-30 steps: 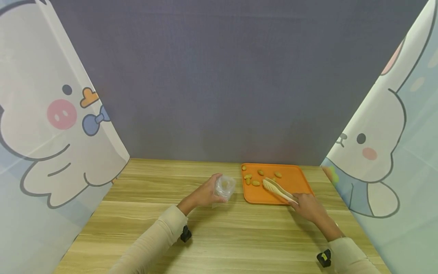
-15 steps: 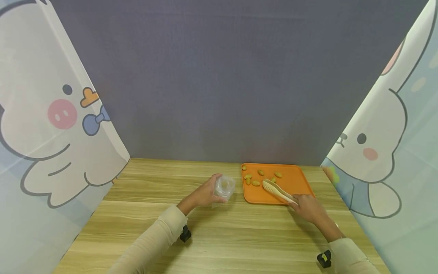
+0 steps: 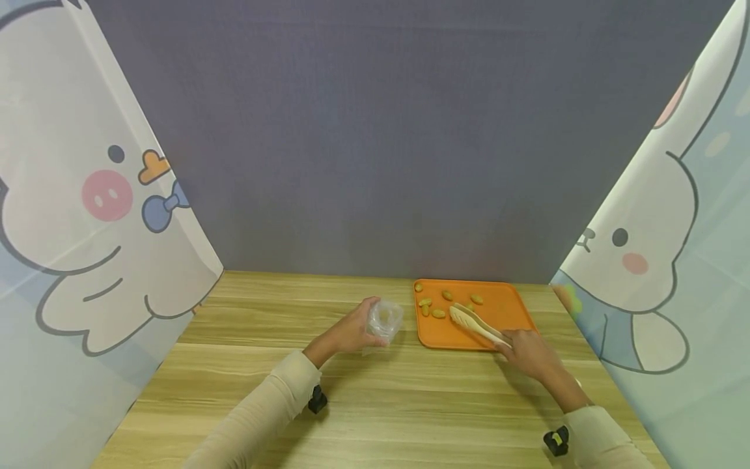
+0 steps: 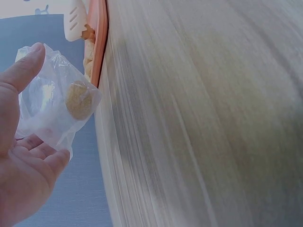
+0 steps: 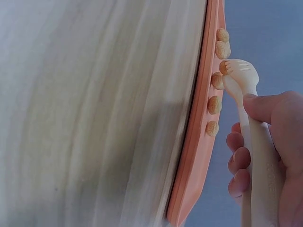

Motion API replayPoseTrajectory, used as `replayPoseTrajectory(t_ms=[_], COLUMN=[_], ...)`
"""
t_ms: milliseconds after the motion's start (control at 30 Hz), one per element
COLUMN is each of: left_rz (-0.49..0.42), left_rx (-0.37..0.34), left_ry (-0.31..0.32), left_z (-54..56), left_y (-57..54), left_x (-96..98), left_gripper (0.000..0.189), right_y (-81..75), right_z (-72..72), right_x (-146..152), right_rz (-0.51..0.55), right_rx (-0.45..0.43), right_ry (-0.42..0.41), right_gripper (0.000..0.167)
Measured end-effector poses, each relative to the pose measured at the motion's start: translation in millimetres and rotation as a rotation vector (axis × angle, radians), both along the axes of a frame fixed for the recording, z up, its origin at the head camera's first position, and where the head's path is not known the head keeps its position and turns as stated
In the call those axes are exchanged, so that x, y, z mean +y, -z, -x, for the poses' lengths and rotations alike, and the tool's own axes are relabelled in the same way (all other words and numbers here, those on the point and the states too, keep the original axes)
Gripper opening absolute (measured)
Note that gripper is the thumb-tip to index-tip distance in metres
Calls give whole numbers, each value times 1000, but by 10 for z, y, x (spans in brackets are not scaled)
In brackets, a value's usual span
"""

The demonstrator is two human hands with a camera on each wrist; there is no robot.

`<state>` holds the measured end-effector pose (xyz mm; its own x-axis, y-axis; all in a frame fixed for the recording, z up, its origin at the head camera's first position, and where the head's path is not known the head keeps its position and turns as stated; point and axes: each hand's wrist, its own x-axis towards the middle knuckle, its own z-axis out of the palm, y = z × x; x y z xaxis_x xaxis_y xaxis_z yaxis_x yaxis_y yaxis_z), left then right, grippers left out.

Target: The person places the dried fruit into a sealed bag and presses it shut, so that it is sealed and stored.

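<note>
In the head view my left hand (image 3: 355, 329) holds a clear plastic bag (image 3: 385, 319) by its sides, thumb and fingers around it. The left wrist view shows a brown, rough, rounded piece (image 4: 78, 100) inside the bag. My right hand (image 3: 527, 352) grips cream slotted tongs (image 3: 476, 327), which reach over an orange tray (image 3: 498, 293). Several small yellow-brown oval pieces (image 3: 438, 314) lie on the tray. In the right wrist view, one piece (image 5: 225, 67) shows right at the tips of the tongs; the tongs' two arms stand slightly apart.
A wooden table (image 3: 263, 306) carries the tray at its back right, with the bag just left of the tray. A dark grey panel (image 3: 351, 163) rises behind, and cartoon-printed panels (image 3: 88, 195) flank both sides.
The tongs' arms come closer together half a second ago and stand wider apart now. My left hand and the bag stay in place.
</note>
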<state>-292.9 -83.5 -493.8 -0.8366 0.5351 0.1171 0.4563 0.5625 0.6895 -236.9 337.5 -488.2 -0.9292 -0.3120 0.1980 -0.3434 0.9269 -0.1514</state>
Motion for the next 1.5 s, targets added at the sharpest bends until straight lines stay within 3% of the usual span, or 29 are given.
replayPoseTrajectory(t_ms=[500, 733, 967, 1500], left_rz=[3, 7, 5, -5], left_rx=[2, 11, 0, -11], left_ry=[4, 13, 11, 5], left_z=[-9, -2, -1, -2], left_y=[-8, -6, -19, -29], left_x=[15, 31, 39, 68], left_gripper=[107, 107, 107, 109], right_y=[-156, -272, -317, -411], right_z=[12, -3, 20, -15], right_x=[-135, -277, -411, -730], right_rz=[9, 18, 10, 21], right_rx=[100, 66, 118, 87], right_ry=[-76, -51, -104, -137], right_gripper=[32, 37, 35, 40])
